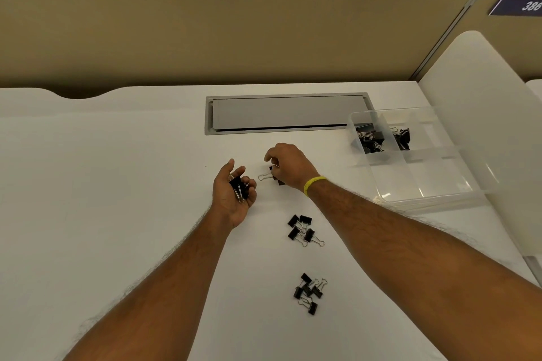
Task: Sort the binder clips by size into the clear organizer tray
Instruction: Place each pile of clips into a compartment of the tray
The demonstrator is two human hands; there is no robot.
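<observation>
My left hand (234, 193) lies palm up on the white desk and cups a few black binder clips (239, 186) in its curled fingers. Just to its right, my right hand (289, 165) pinches a black binder clip (271, 174) that rests on the desk, its wire handle sticking out to the left. Two loose groups of black clips lie nearer to me, one group (303, 230) in the middle and another group (309, 293) closer still. The clear organizer tray (425, 196) stands at the right, with black clips (378, 138) in its two far compartments.
A grey cable hatch (287, 113) is set into the desk behind my hands. A white rounded divider panel (484, 126) rises just right of the tray. A tan partition wall (205, 32) closes the desk's far side.
</observation>
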